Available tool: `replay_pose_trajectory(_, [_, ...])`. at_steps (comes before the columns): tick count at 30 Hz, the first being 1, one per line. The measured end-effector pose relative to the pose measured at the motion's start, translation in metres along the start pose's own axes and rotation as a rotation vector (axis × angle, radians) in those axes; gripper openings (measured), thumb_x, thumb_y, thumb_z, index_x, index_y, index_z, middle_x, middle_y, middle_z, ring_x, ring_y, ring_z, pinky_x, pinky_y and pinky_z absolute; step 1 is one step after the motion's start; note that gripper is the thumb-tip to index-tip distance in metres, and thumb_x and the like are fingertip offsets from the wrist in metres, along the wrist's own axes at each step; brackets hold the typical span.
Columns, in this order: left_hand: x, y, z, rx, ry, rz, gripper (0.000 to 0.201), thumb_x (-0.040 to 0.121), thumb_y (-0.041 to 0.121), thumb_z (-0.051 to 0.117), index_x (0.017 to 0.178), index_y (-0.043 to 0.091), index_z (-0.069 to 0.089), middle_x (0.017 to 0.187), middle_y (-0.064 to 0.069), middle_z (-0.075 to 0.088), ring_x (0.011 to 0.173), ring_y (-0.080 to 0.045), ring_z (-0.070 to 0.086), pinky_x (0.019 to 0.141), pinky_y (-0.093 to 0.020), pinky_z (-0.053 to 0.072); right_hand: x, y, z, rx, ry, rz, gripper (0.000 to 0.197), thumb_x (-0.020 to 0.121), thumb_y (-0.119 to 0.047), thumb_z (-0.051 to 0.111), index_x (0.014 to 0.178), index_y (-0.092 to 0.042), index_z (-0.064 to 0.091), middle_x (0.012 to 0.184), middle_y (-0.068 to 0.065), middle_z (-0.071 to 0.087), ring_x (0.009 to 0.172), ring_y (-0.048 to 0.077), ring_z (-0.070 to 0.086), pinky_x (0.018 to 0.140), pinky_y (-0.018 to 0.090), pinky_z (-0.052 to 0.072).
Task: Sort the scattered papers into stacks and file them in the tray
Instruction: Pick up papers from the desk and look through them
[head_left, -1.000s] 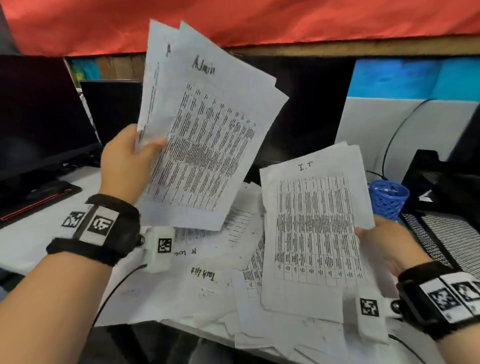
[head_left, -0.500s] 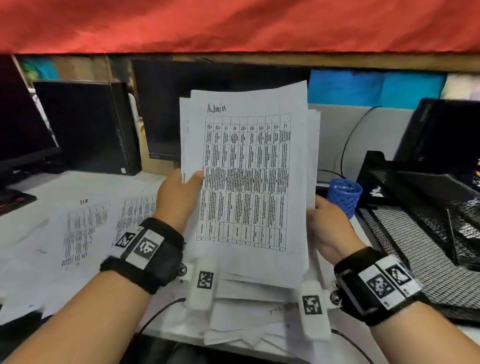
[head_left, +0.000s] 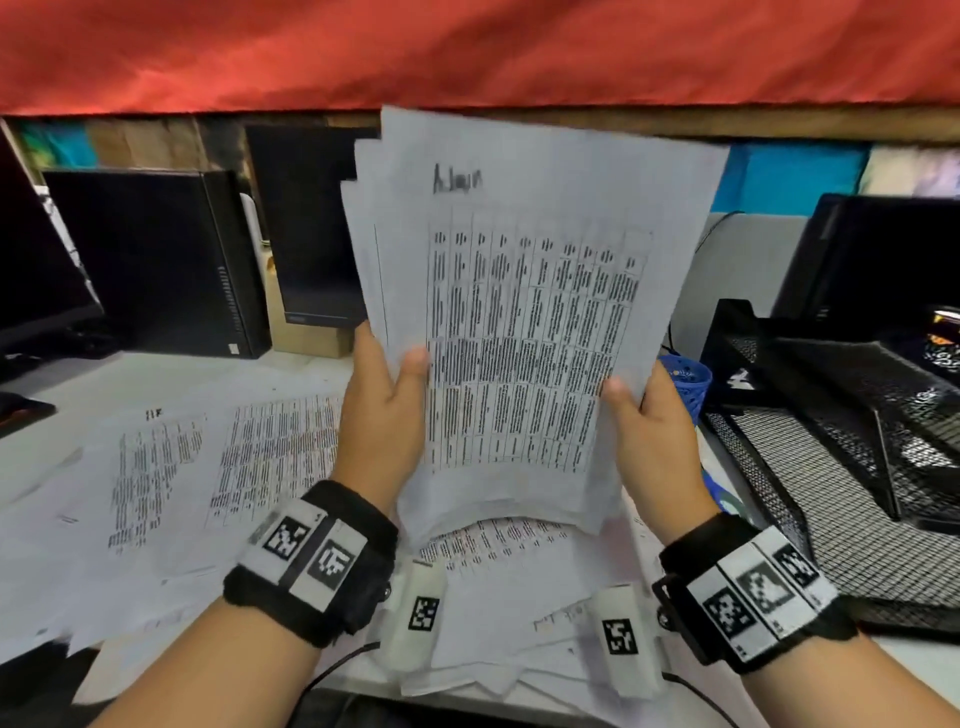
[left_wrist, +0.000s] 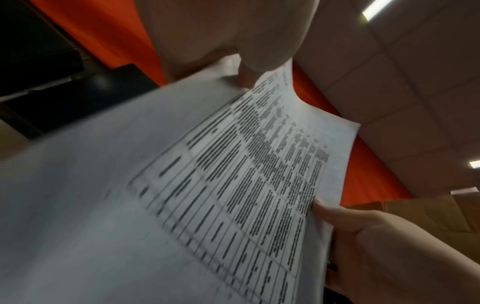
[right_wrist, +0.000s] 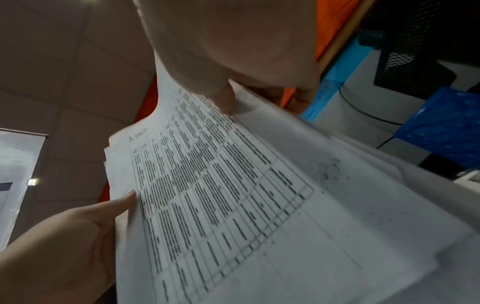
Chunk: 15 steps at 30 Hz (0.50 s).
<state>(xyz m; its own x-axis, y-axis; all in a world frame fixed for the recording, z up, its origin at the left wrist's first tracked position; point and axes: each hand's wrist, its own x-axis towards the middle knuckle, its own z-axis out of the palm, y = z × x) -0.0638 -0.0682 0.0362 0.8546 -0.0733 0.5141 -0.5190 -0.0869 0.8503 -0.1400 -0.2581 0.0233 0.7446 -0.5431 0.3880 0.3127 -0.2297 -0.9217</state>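
Observation:
I hold a stack of printed table sheets (head_left: 524, 322), its top page handwritten "Admin", upright above the desk. My left hand (head_left: 387, 410) grips its left edge with the thumb on the front. My right hand (head_left: 647, 431) grips the right edge the same way. The stack (left_wrist: 233, 185) fills the left wrist view, with the right hand (left_wrist: 369, 242) at its far edge. In the right wrist view the stack (right_wrist: 233, 195) has the left hand (right_wrist: 78, 230) at its edge. More printed sheets (head_left: 208, 467) lie scattered on the desk. A black mesh tray (head_left: 841, 467) stands at the right.
A black computer case (head_left: 156, 260) and monitors stand at the back left. A blue mesh cup (head_left: 685, 379) sits between the held stack and the tray. Another dark monitor (head_left: 883, 260) stands behind the tray. Red cloth (head_left: 467, 47) hangs overhead.
A second ago each hand held separate sheets; the right hand's sheet joined the left hand's stack. Since then the stack has tilted to the right and both hands grip its sides.

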Motion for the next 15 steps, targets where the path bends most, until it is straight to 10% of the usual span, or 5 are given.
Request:
replay_pose_trajectory(8, [-0.004, -0.003, 0.01, 0.016, -0.109, -0.116, 0.031, 0.097, 0.032, 0.049, 0.125, 0.028, 0.035, 0.105, 0.02, 0.053, 0.087, 0.008, 0.053, 0.056, -0.001, 0.04, -0.003, 0.005, -0.002, -0.129, -0.049, 0.005, 0.029, 0.099, -0.011, 0.045, 0.124, -0.025, 0.047, 0.106, -0.019, 0.056, 0.091, -0.014, 0.05, 0.067, -0.005, 0.037])
replay_pose_trajectory(15, [-0.014, -0.023, 0.015, -0.078, -0.067, -0.265, 0.031, 0.097, 0.032, 0.049, 0.128, 0.028, 0.046, 0.111, 0.017, 0.059, 0.103, -0.004, 0.056, 0.082, -0.022, 0.042, -0.009, 0.02, -0.003, -0.061, 0.0, 0.075, 0.029, 0.098, -0.016, 0.048, 0.124, -0.025, 0.04, 0.104, -0.016, 0.055, 0.091, -0.007, 0.053, 0.071, 0.011, 0.04])
